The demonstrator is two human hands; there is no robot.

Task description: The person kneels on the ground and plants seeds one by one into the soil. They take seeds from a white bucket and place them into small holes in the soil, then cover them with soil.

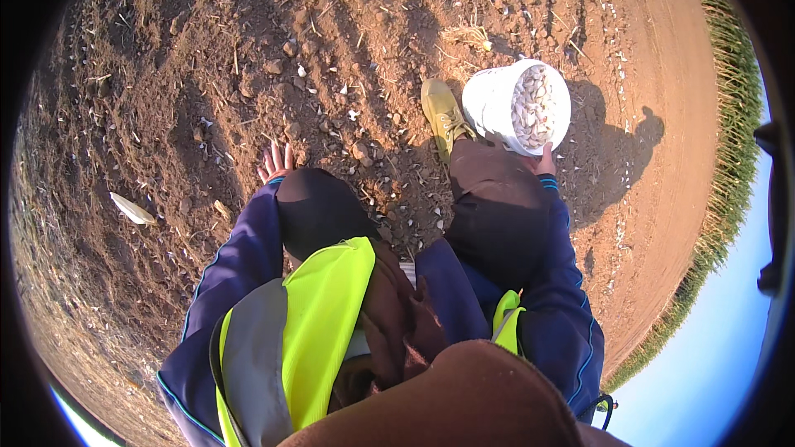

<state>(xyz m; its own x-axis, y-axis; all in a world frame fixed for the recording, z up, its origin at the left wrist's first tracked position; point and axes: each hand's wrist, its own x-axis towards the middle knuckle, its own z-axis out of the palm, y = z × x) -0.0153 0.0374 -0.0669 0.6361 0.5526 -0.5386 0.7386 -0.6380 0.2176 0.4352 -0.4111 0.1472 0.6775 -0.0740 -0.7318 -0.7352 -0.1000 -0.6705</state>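
Observation:
My right hand (545, 162) is at the lower side of a white plastic bucket (490, 102), its thumb at the rim and its other fingers mostly hidden. The bucket leans with its mouth towards the right of the view and is well filled with garlic cloves (533, 108). Beside my left knee, my left hand (274, 160) has its fingers spread over the brown soil (248, 112), and I see nothing held in it. White cloves lie scattered over the furrows, among them one clove (302, 71) above my left hand.
My tan lace-up shoe (444, 117) stands against the bucket. A dry stalk tuft (472, 37) lies beyond it, and a pale husk (132, 208) at the left. Clods and shallow furrows cover the ground. A row of tall green plants (730, 105) borders the field at the right.

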